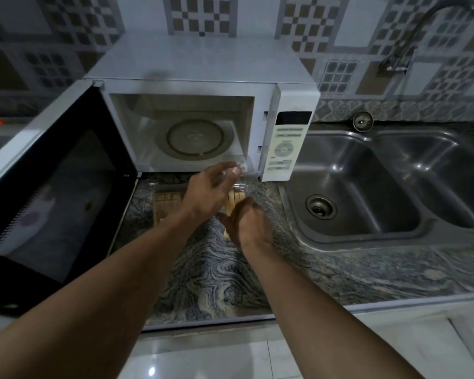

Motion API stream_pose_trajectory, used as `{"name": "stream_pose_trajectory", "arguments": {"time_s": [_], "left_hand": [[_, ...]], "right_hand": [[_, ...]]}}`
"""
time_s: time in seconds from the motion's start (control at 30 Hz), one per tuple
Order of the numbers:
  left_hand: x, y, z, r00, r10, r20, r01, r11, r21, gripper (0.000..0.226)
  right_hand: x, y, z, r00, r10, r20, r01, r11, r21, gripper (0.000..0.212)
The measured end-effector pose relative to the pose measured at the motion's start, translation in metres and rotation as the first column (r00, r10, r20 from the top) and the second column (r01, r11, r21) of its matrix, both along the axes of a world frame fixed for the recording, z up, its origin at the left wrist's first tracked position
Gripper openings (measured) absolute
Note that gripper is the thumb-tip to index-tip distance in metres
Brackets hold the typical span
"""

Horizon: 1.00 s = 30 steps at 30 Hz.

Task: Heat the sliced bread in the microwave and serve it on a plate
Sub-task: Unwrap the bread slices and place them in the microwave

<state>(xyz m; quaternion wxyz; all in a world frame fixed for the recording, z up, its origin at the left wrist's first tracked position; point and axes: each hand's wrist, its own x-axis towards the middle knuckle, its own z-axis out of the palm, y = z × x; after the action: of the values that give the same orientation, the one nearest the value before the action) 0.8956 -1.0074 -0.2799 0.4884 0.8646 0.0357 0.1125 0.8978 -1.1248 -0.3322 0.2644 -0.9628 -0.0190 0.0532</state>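
Lid up, bread in hand: slip risk at both grips.
L hand pinches the clear lid, raised just above the bread slices. R hand seems (blurry) curled round them, just below the L grip. Loose pinch drops the lid; hard squeeze crushes the bread.
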Motion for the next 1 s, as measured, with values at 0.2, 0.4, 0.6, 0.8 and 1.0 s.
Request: {"name": "stream_pose_trajectory", "arguments": {"time_s": [0.2,0.4,0.6,0.8,1.0], "left_hand": [[-0.001,0.0,0.0,1.0,-0.003,0.011,0.003,1.0,0.021,0.046],[-0.002,0.002,0.003,1.0,0.006,0.002,-0.006,0.999,0.051,0.047],[-0.005,0.0,0.004,0.999,0.042,-0.012,-0.041,0.997,0.066,0.043],[-0.012,0.001,0.004,0.999,0.047,-0.013,-0.046,0.996,0.076,0.04],[-0.021,0.0,-0.001,0.999,0.041,-0.026,-0.038,0.994,0.1,0.042]], "right_hand": [[0.001,0.005,0.005,0.997,-0.03,0.065,0.036,0.995,-0.095,0.069],[0.002,0.004,0.009,0.996,-0.09,0.027,0.089,0.996,0.011,0.056],[-0.006,-0.006,0.022,0.992,-0.123,-0.009,0.123,0.991,0.051,0.046],[-0.015,-0.021,0.031,0.992,-0.125,-0.001,0.125,0.99,0.066,0.045],[-0.027,-0.044,0.043,0.991,-0.134,0.013,0.132,0.985,0.109,0.039]]}}
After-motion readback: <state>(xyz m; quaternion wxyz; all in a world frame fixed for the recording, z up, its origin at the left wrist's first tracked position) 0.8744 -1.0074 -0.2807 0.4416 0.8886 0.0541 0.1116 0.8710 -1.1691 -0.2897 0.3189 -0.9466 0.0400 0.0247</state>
